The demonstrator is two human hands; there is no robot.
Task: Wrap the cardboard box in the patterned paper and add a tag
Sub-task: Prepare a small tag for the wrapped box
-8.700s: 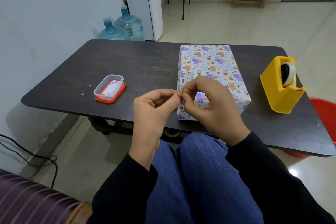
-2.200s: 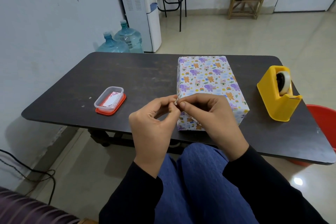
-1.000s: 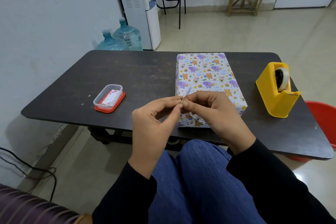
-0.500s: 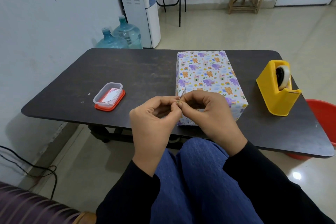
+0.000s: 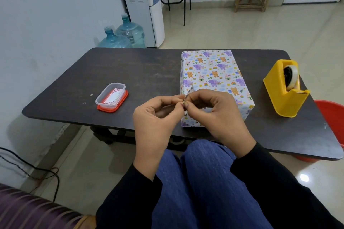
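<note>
The box (image 5: 212, 72), fully covered in animal-patterned paper, lies on the dark table (image 5: 130, 72) right of centre. My left hand (image 5: 158, 115) and my right hand (image 5: 214, 113) meet in front of the box's near left corner, above the table's front edge. Between their fingertips both pinch a small thin tag (image 5: 187, 96), seen edge-on and mostly hidden by the fingers. Neither hand touches the box.
A clear plastic tub (image 5: 110, 95) holding more small tags sits on its red lid at the left. A yellow tape dispenser (image 5: 283, 87) stands at the right. A red bucket (image 5: 333, 117) is beyond the table's right edge. My knees are under the front edge.
My hands have kept working the small tag between their fingertips and shifted slightly nearer. The box, tub and dispenser have not moved.
</note>
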